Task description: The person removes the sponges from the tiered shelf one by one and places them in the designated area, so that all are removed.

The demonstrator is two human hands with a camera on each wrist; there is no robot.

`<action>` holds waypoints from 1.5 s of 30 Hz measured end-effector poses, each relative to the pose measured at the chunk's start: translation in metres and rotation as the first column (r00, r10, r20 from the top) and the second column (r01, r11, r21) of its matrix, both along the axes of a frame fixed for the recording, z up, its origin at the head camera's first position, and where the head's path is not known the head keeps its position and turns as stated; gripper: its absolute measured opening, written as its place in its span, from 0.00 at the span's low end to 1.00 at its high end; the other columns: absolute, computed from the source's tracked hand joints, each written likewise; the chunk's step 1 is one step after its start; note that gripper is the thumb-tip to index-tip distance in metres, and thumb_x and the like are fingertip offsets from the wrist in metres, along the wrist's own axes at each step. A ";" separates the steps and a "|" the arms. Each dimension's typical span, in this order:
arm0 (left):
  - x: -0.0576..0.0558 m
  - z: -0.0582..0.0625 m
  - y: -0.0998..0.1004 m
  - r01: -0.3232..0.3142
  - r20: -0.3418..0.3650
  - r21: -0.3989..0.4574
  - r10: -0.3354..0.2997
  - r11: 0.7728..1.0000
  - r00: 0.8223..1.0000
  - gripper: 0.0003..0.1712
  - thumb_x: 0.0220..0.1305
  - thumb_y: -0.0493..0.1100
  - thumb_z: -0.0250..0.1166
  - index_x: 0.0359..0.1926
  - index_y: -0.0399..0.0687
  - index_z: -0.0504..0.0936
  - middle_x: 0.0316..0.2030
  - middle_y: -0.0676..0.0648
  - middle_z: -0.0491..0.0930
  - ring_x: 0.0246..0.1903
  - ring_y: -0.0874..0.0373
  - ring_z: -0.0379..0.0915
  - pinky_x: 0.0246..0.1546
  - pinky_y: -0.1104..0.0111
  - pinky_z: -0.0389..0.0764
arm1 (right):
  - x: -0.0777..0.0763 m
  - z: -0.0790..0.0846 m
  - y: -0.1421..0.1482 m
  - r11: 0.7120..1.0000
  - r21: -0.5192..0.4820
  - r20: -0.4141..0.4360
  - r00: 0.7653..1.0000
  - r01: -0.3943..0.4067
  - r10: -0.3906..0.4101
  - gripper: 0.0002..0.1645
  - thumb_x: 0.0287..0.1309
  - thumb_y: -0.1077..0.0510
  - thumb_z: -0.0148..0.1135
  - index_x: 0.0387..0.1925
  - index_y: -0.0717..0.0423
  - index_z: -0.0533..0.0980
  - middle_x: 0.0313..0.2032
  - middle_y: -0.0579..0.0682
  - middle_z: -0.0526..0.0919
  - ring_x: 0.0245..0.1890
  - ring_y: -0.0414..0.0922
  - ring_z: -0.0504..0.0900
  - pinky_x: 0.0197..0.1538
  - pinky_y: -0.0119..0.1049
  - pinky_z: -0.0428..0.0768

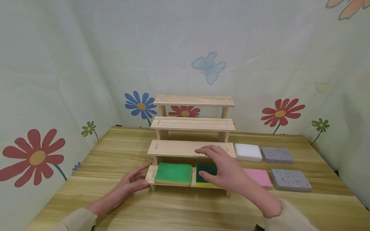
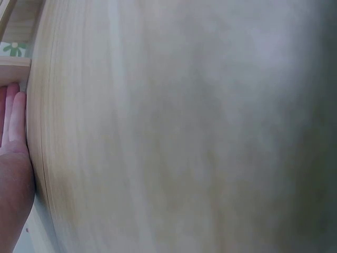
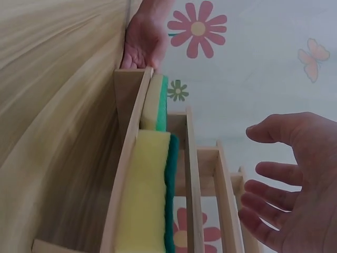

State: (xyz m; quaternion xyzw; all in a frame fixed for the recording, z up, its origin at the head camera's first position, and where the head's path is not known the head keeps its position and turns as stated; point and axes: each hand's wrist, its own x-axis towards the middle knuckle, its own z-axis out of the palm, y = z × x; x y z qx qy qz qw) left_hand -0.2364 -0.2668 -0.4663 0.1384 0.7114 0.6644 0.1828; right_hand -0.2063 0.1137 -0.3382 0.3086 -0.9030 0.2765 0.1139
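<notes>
A stepped wooden stand rises in tiers in the middle of the table. On its lowest board lie two sponges with scouring tops: a green one on the left and a dark green one with a yellow base on the right. My left hand holds the board's left end between thumb and fingers; in the left wrist view the fingers reach the stand's side. Above the dark green sponge hovers my right hand, fingers spread and gently curved around nothing. It partly hides that sponge in the head view.
Right of the stand lie a white sponge, a pink sponge and two grey speckled sponges, one behind and one in front. A flower-printed cloth hangs behind the wood-grain table.
</notes>
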 end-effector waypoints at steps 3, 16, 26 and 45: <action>0.000 0.001 0.001 -0.001 0.003 -0.001 0.001 1.000 1.000 0.41 0.71 0.39 0.57 0.78 0.50 0.48 0.59 0.47 0.75 0.57 0.62 0.77 0.58 0.68 0.80 | -0.001 -0.003 -0.007 1.000 -0.005 0.004 1.000 -0.010 0.010 0.35 0.54 0.51 0.72 0.64 0.42 0.71 0.62 0.41 0.74 0.62 0.43 0.73 0.58 0.45 0.81; -0.001 0.000 0.000 -0.003 0.007 0.000 0.003 1.000 1.000 0.42 0.71 0.39 0.58 0.79 0.51 0.48 0.59 0.47 0.75 0.56 0.62 0.77 0.58 0.67 0.80 | -0.005 -0.020 -0.036 0.999 0.000 0.038 0.998 -0.054 0.054 0.34 0.55 0.49 0.71 0.63 0.45 0.72 0.59 0.42 0.76 0.56 0.42 0.74 0.56 0.42 0.81; -0.001 0.000 0.000 0.017 -0.025 0.007 -0.017 1.000 1.000 0.41 0.71 0.38 0.57 0.78 0.48 0.48 0.58 0.46 0.75 0.56 0.61 0.77 0.57 0.68 0.80 | -0.013 -0.034 -0.052 0.998 0.027 0.064 0.996 -0.056 0.054 0.33 0.53 0.46 0.72 0.61 0.45 0.74 0.59 0.43 0.78 0.60 0.44 0.75 0.73 0.48 0.68; -0.001 -0.001 -0.001 0.005 -0.032 -0.006 -0.005 1.000 0.999 0.41 0.71 0.38 0.57 0.78 0.48 0.49 0.56 0.46 0.76 0.55 0.60 0.78 0.57 0.67 0.80 | -0.022 -0.049 -0.058 0.994 0.093 0.110 0.993 -0.051 0.041 0.36 0.53 0.45 0.73 0.61 0.54 0.74 0.57 0.52 0.79 0.57 0.49 0.76 0.58 0.46 0.80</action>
